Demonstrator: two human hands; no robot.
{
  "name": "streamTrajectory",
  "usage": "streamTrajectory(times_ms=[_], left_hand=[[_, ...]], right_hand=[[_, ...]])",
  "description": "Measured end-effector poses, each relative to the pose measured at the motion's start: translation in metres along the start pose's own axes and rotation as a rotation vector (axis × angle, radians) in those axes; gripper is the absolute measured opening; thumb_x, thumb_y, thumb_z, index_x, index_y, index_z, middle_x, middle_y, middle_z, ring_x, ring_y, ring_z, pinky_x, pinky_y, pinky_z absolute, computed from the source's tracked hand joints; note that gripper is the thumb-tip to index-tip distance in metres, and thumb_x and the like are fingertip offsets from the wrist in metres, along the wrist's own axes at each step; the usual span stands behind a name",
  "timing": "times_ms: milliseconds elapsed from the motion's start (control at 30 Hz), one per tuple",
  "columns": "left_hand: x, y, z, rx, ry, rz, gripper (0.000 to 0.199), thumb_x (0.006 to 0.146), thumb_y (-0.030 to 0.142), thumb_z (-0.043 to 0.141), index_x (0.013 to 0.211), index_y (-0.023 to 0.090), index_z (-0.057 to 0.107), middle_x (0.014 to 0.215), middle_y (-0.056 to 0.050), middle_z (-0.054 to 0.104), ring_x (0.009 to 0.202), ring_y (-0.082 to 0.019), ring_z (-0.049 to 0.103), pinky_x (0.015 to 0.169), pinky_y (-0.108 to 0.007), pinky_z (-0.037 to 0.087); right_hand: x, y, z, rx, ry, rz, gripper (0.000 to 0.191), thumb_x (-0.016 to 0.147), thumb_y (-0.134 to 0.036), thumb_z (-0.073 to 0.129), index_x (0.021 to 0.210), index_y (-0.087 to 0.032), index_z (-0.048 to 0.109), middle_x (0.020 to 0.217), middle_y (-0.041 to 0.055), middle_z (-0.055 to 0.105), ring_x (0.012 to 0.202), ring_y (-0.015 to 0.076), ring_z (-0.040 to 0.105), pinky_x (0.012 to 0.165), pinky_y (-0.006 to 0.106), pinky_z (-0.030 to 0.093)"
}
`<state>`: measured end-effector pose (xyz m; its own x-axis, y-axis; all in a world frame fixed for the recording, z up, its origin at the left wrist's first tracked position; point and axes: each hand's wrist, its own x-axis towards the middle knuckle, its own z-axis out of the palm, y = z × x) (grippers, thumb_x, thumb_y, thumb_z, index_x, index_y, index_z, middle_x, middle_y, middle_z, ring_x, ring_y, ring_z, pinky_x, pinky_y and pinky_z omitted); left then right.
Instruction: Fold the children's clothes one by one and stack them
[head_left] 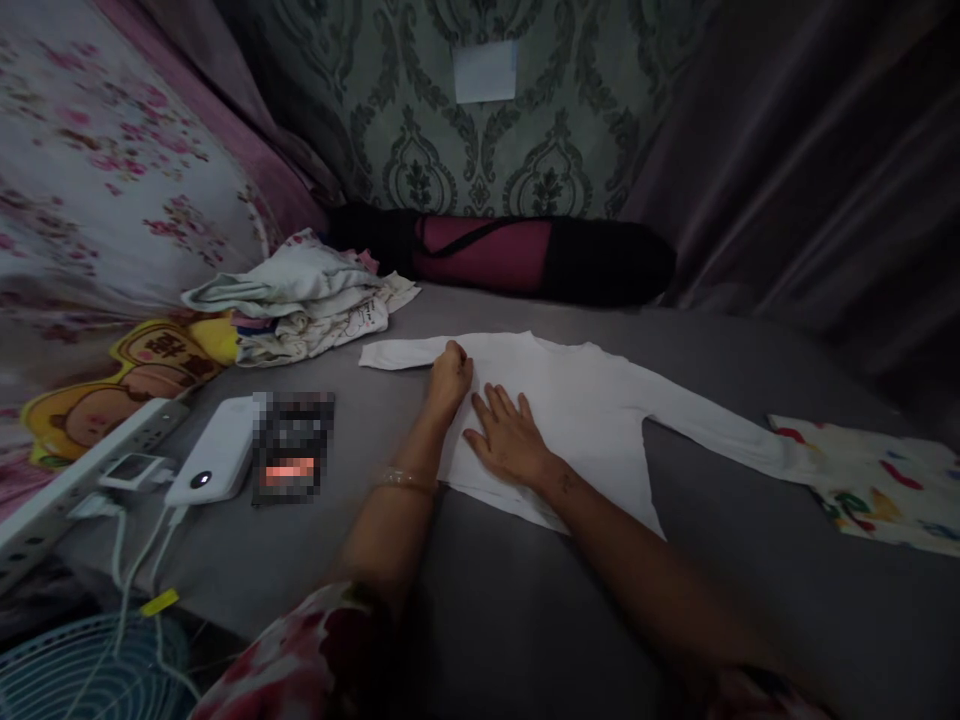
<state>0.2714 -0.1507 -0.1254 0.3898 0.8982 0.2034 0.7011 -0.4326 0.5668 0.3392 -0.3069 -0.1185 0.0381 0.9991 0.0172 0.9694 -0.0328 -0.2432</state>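
Note:
A white long-sleeved shirt [585, 410] lies spread on the grey sheet, its neckline away from me and its sleeves out to both sides. At the base of the left-side sleeve, my left hand [451, 375] is closed, with its fingers pinching the shirt's edge. My right hand [510, 435] lies flat on the shirt's body just beside it, fingers spread and holding nothing. The cuff of the right-side sleeve touches a folded cloth with a colourful print [892, 485].
Crumpled clothes [307, 295] are heaped at the back left, beside a yellow cushion [150, 375]. A power bank [217, 450], a power strip [82, 475] and cables lie at left. Behind the shirt is a long black and maroon bag [487, 255]. A blue basket [97, 665] stands at lower left.

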Motion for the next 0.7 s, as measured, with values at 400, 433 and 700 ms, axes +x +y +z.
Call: streamTrajectory(times_ms=[400, 433, 700], left_hand=[[-0.001, 0.012, -0.027, 0.043, -0.104, 0.003, 0.016, 0.086, 0.026, 0.054, 0.094, 0.017, 0.065, 0.098, -0.011, 0.070, 0.095, -0.022, 0.064, 0.083, -0.030, 0.046], [-0.002, 0.017, -0.031, 0.015, -0.105, 0.017, 0.016, 0.087, 0.026, 0.054, 0.093, 0.017, 0.065, 0.097, -0.011, 0.070, 0.094, -0.022, 0.064, 0.082, -0.029, 0.046], [-0.005, 0.049, -0.028, -0.321, -0.148, 0.008, 0.020, 0.088, 0.017, 0.045, 0.098, 0.015, 0.063, 0.091, -0.007, 0.069, 0.083, -0.017, 0.064, 0.076, -0.028, 0.049]], right_hand=[[-0.046, -0.041, -0.019, 0.315, -0.237, -0.400, 0.065, 0.098, -0.045, 0.035, 0.150, -0.006, 0.030, 0.157, 0.0198, 0.024, 0.147, 0.0285, 0.013, 0.119, 0.052, 0.007], [-0.047, -0.039, -0.025, 0.387, -0.284, -0.454, 0.061, 0.099, -0.045, 0.036, 0.149, -0.010, 0.034, 0.156, 0.0169, 0.028, 0.146, 0.0264, 0.017, 0.119, 0.049, 0.011], [0.018, 0.052, -0.044, 0.373, 0.098, -0.025, 0.047, 0.098, -0.024, 0.026, 0.136, -0.018, 0.053, 0.141, 0.0091, 0.053, 0.132, 0.0197, 0.046, 0.114, 0.041, 0.029]])
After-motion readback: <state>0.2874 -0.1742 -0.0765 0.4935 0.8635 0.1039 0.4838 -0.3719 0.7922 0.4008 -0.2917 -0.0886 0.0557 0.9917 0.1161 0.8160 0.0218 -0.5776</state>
